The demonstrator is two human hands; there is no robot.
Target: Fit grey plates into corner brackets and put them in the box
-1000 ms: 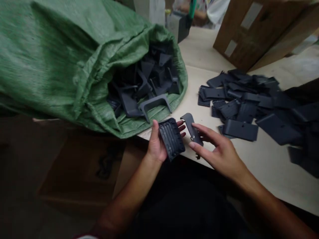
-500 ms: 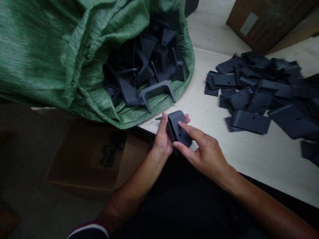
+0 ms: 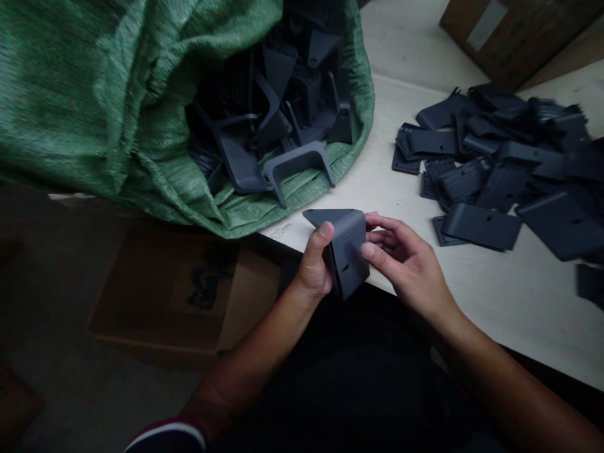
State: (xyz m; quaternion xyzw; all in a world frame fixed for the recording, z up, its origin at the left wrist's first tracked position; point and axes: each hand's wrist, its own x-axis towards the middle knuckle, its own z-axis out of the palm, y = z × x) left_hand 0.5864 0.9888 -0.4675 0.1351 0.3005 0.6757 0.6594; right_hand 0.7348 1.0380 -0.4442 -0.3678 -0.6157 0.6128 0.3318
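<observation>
A dark grey plastic bracket (image 3: 352, 251) with a small slot in its face is in my left hand (image 3: 316, 261), above the table's front edge. My left thumb presses on its near-left side; the other left fingers are hidden behind it. At the bracket's right edge is my right hand (image 3: 408, 261), its thumb and bent fingers apart. The right thumb tip meets the edge, but I cannot tell how firmly it touches. Just beyond my hands, a green woven sack (image 3: 349, 170) lies with its mouth towards me, full of dark grey U-shaped plastic parts (image 3: 299, 163).
On the pale table (image 3: 406, 207), a heap of flat dark plastic pieces (image 3: 484, 229) lies to the right. A cardboard box (image 3: 509, 38) stands at the back right. Below the table edge, at lower left, is an open cardboard box (image 3: 155, 302) with dark markings.
The bracket has been turned so a tapered flap shows at its top left. My right hand has shifted right, from its face to its right edge. The view has moved slightly.
</observation>
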